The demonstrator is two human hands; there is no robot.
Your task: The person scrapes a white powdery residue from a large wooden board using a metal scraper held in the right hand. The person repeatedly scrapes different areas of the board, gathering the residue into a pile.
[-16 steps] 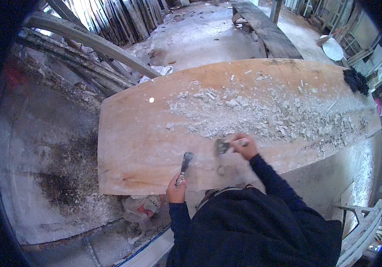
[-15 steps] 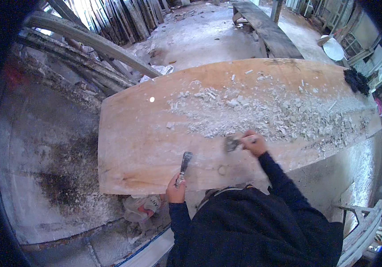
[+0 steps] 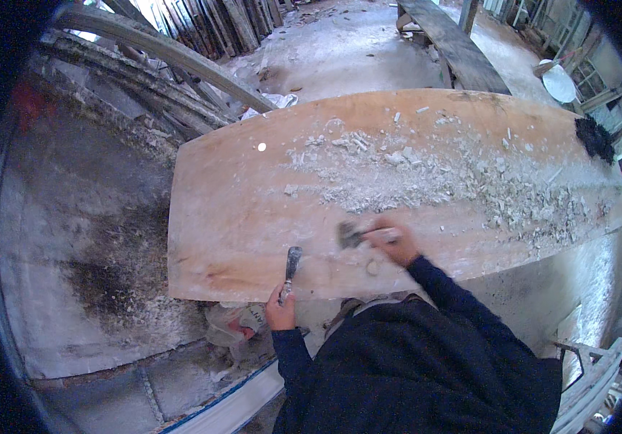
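My left hand (image 3: 280, 309) is closed round the handle of a putty knife (image 3: 293, 264). Its dark blade points up and away, over the near edge of a light-brown wooden board (image 3: 227, 195). My right hand (image 3: 394, 242) grips the handle of what looks like a flat brush (image 3: 350, 233), its wide greyish head blurred by motion. That head is at the board's surface, left of my fingers and just nearer than a broad spread of whitish flakes and chips (image 3: 412, 163).
A black tangled bundle (image 3: 594, 139) sits on the board's far right corner. Weathered beams (image 3: 173, 61) lean at the far left. Beyond the board stands a long dark bench (image 3: 455, 43). A whitish bag (image 3: 231, 322) is below the near left edge.
My right hand has swept the brush to the left, nearer the putty knife. The left hand keeps its grip on the putty knife. The whole view has shifted slightly.
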